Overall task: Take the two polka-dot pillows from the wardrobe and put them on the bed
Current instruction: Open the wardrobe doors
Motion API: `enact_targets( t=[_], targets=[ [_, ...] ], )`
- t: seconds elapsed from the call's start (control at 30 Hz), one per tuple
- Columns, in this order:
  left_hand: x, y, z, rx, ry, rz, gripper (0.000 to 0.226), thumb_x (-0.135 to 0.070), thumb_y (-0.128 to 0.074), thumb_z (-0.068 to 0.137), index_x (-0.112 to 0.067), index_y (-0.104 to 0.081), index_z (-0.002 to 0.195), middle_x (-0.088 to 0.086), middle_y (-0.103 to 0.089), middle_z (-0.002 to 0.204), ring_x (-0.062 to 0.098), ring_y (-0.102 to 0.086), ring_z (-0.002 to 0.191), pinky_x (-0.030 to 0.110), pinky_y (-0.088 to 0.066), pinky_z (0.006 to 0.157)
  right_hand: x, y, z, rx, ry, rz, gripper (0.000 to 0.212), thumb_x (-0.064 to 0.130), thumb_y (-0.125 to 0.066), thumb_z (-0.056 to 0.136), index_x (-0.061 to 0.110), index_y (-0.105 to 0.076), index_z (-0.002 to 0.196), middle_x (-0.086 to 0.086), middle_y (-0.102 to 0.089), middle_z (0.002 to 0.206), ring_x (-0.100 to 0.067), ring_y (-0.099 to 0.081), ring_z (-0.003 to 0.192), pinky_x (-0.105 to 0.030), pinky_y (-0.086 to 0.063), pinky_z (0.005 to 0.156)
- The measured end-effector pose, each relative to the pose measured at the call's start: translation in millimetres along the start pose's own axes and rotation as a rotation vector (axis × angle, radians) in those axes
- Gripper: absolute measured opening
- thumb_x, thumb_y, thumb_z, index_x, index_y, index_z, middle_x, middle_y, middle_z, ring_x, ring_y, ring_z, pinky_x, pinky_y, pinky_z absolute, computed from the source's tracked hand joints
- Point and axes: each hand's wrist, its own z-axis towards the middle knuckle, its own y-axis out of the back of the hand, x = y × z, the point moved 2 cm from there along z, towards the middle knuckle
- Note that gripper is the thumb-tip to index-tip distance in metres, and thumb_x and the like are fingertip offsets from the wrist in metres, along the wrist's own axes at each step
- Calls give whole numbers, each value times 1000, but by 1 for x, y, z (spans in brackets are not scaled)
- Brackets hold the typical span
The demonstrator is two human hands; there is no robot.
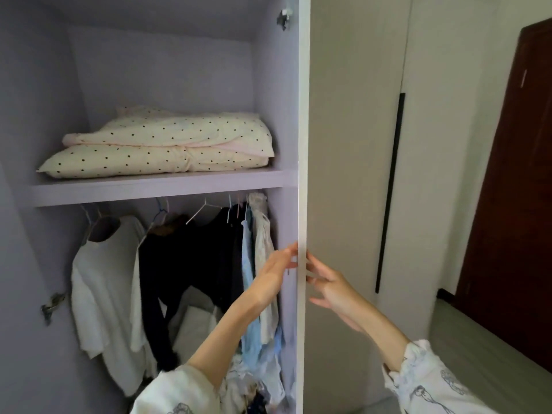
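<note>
Wardrobe stands open. Two polka-dot pillows are stacked on the upper shelf (155, 186): upper pillow (179, 130) lies on lower pillow (125, 162), both cream with dark dots, reaching the front edge of the shelf. Below the shelf hang a white top (104, 288), a black garment (185, 264) and a pale blue shirt (249, 282) on hangers.

Both hands are at the edge of the open wardrobe door (303, 204), low down, well below the pillows. The left hand (276, 274) is on the inner side, fingers straight, tips touching the door edge. The right hand (327, 289) is on the outer face, fingers loosely spread, tips at or just off the edge; actual contact cannot be told. Neither hand holds anything.

Judgement: step in hand is finishing with the door; neither pillow taken yet. The door looks wide enough to clear the shelf. For the lift, both hands should go up to the shelf, one under each end of the lower pillow, so the stack comes out level together. Risk: the upper pillow is loosely folded and may slide off if tilted. The bed is not clearly identifiable in view, though a grey-green surface (478, 339) lies lower right.
</note>
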Motion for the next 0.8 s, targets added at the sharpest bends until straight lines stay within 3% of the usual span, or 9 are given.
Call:
enact_targets(
  t=[0.1,0.2,0.3,0.5,0.6,0.73,0.8],
  targets=[
    [-11,-21,8,44,35,34,47,-40,-15,100,-27,-41,137,-6,-42,143,9,-49,120,34,-26,109,2,21,-11,-45,-5,31,57,3,-30,98,47,-33,134,13,-42,138,-10,-38,129,-44,-40,98],
    [-19,-39,17,115,54,53,54,-42,-10,99,-21,-36,141,-7,-37,147,12,-44,127,37,-18,114,1,37,-23,-86,4,26,56,5,-29,98,53,-30,127,18,-42,134,-7,-38,125,-45,-38,102],
    [-24,-56,29,204,82,74,57,-48,-4,96,-28,-30,143,-11,-33,149,13,-34,135,37,-14,110,-3,52,-30,-148,15,-2,56,6,-29,99,45,-29,139,17,-40,143,-10,-37,132,-47,-37,105],
    [-12,-53,43,234,83,98,58,-53,-11,95,-28,-25,145,-6,-32,150,11,-28,138,33,-16,112,-10,67,-24,-389,-66,-260,45,15,-39,98,19,-33,142,1,-31,151,-17,-32,136,-35,-30,111],
    [3,-33,47,143,76,151,50,-48,-26,97,-28,-32,142,-6,-38,146,8,-36,130,27,-25,107,-6,54,-11,-371,-84,-378,43,23,-43,97,18,-37,139,0,-32,150,-19,-37,132,-23,-30,98],
    [22,11,51,53,28,236,41,-29,-42,97,-21,-42,137,-1,-51,129,7,-48,109,9,-39,79,4,19,22,-311,-48,-463,46,29,-45,95,20,-35,139,-3,-37,146,-20,-45,125,-25,-35,95],
    [30,41,54,21,15,289,40,-26,-43,97,-18,-43,136,0,-52,128,8,-50,108,13,-40,84,12,0,46,-276,-12,-475,44,28,-45,95,19,-38,137,-3,-42,142,-18,-52,113,-16,-38,85]
  ],
)
